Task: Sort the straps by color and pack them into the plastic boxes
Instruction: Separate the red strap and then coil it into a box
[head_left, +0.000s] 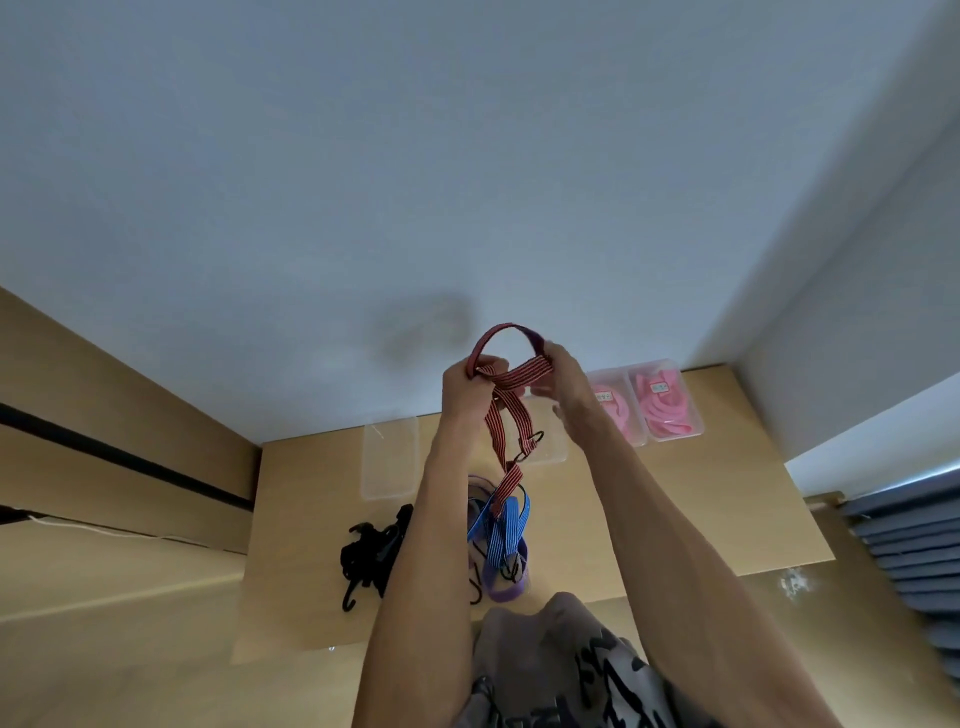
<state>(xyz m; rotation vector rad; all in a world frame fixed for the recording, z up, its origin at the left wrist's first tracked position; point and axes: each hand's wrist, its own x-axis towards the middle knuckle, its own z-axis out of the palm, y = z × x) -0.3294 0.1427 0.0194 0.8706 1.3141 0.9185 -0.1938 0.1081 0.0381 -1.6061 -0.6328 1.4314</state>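
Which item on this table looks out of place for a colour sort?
The blue strap lies tangled with a purple strap in one heap at the table's near edge, two colours mixed. The pink boxes hold only pink. Nothing looks spilled or damaged.

Head view: no text legible anywhere. Two small white labels present, one on each of the two clear plastic boxes holding pink straps at right of centre: label on right box (660, 386), label on left box (603, 397). Both carry dark marks, too small and blurred to read. No brand, number or sign can be made out elsewhere
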